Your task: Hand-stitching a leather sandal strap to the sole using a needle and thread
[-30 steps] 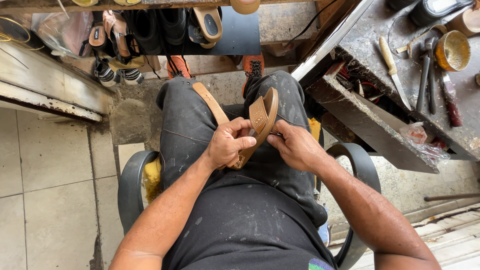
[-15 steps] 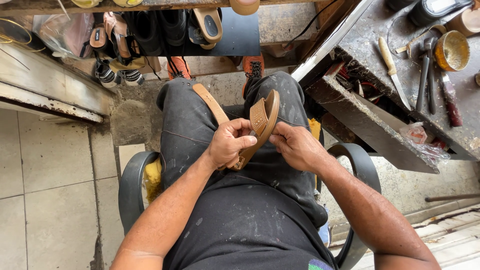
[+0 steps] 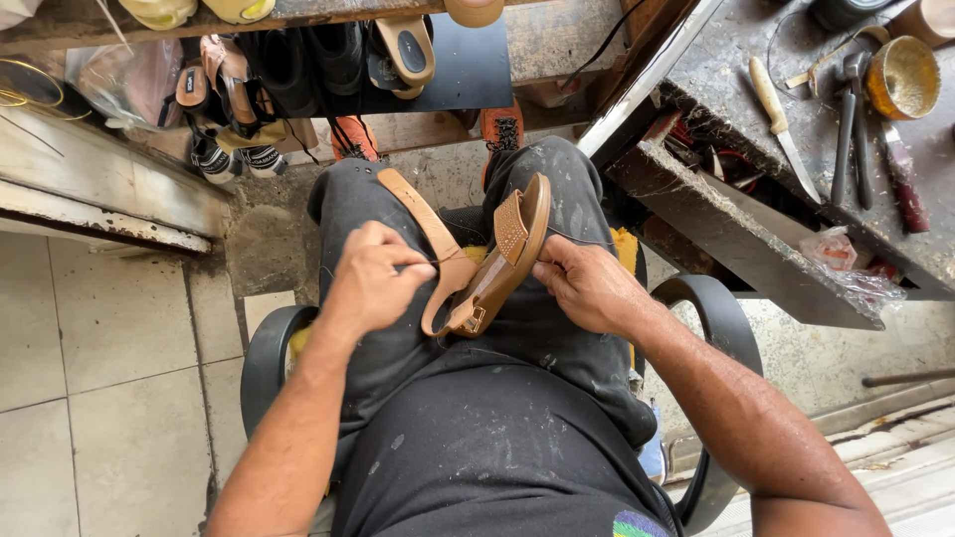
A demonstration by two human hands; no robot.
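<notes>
Tan sandal [image 3: 502, 261] in right grip [image 3: 587, 286], left grip [image 3: 370, 278] pinched on thread

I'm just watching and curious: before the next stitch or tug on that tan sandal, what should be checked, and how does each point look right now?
1. Right hand steadies the tan sandal at its sole edge: ok.
2. Left hand has a pinching grip near the loose strap: ok.
3. Thread or needle in the left fingers: cannot tell, too small to see.
4. Sandal rests over the lap, between the knees: ok.
5. Knife and other tools lie on the workbench at the person's right, away from both hands: ok.
6. Buckle at the sandal's near end, fastened or not: cannot tell.
</notes>
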